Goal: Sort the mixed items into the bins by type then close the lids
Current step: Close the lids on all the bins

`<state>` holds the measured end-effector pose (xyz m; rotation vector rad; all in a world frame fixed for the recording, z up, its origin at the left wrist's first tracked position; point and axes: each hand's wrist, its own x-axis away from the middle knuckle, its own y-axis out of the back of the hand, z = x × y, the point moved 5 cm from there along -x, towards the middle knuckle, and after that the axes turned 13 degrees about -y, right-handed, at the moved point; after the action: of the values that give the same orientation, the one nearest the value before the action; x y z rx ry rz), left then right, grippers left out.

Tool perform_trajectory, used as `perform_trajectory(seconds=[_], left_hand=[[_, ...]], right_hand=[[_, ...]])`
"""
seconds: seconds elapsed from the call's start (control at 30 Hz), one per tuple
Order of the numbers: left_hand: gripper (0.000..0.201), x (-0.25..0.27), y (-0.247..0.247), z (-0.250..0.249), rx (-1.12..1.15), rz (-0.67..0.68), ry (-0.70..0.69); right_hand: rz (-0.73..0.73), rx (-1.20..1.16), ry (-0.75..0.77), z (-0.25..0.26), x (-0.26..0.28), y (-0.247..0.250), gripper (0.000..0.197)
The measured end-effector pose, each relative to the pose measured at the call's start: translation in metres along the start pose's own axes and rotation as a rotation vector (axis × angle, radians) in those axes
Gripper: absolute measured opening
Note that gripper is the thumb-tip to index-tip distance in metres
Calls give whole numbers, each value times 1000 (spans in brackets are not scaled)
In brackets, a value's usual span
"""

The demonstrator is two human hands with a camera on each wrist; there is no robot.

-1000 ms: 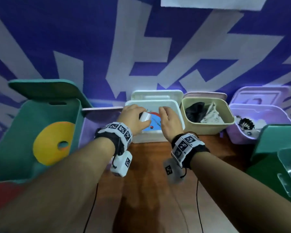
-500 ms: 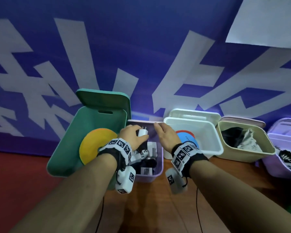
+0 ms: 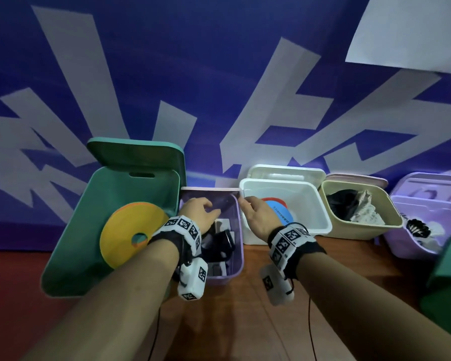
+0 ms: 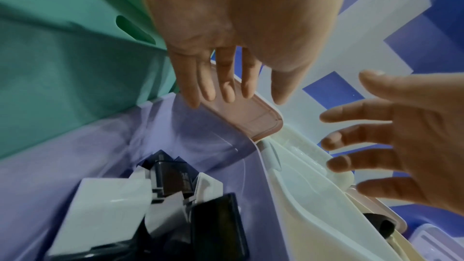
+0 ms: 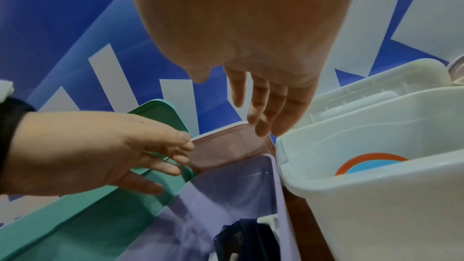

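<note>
The left hand (image 3: 199,214) is released, its straight fingers (image 4: 208,84) reaching to the pink lid (image 4: 253,118) at the back of the purple bin (image 3: 238,259). The right hand (image 3: 261,217) is released too, its fingers (image 5: 263,114) spread just above the corner of the same lid. The bin stands on the table (image 3: 245,321) between the green bin (image 3: 71,243) and the white bin (image 3: 320,209), and black and white chargers (image 4: 140,205) lie inside.
</note>
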<state>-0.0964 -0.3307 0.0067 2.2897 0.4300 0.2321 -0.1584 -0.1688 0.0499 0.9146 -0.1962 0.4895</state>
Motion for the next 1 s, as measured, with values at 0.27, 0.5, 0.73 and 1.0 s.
perform_trajectory(seconds=[0.27,0.5,0.73,1.0], left_hand=[[35,21,40,2,6,-150,30],[32,59,95,-5,-26,-351,128],[37,100,129,-9,-90,-461,222],[39,107,153,4,-106,-520,250]], right_hand=[[47,-30,153,28,0,-14,43],[72,-53,254,57,5,-20,41],[154,-106,300,82,4,-39,46],[161,-94,278,105,10,-50,52]])
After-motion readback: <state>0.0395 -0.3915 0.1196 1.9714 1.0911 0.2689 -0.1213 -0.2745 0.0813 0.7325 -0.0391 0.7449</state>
